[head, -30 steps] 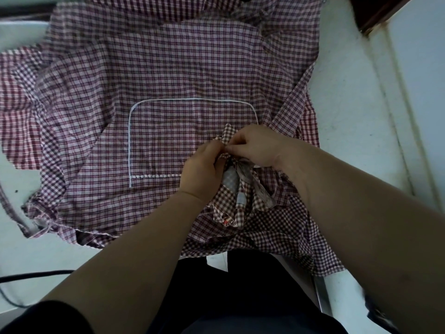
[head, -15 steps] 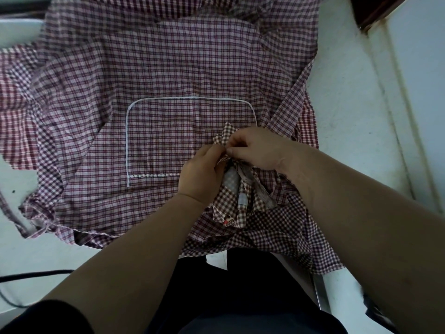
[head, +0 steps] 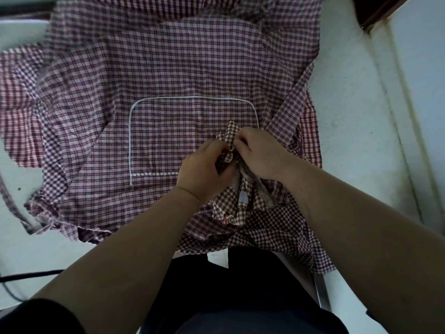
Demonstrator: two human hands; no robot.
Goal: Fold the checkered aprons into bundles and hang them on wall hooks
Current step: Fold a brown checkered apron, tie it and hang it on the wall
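Head view looks straight down on a white, faintly scuffed tabletop point(head: 349, 145). On the right it meets a pale painted ledge point(head: 421, 97), and a dark brown wooden frame corner point(head: 381, 10) shows at the top right. A thin black cable point(head: 31, 274) crosses the near left corner.

A large maroon-and-white checkered cotton apron point(head: 168, 63) lies spread face up over most of the tabletop, with its white-piped rectangular pocket point(head: 168, 141) near the middle. A redder checked cloth point(head: 16, 112) shows beneath it at the left edge; whether that is one apron or several cannot be told.

On the apron, at the pocket's near right corner, sits a small gathered bundle of brown-and-white gingham cloth point(head: 231, 206). The left hand point(head: 204, 172) has its fingers curled round the bundle's neck. The right hand point(head: 260, 155) pinches the top tuft, its other fingers curled in. The two hands touch.

The hands hide the bundle's middle and the left fingertips. The apron's far edge is cut off at the top, and its near edge hangs over the table toward the person's dark clothing point(head: 240, 297). A narrow checked strap point(head: 9, 203) runs out of the picture on the left. A small red mark low on the bundle is too small to make out.
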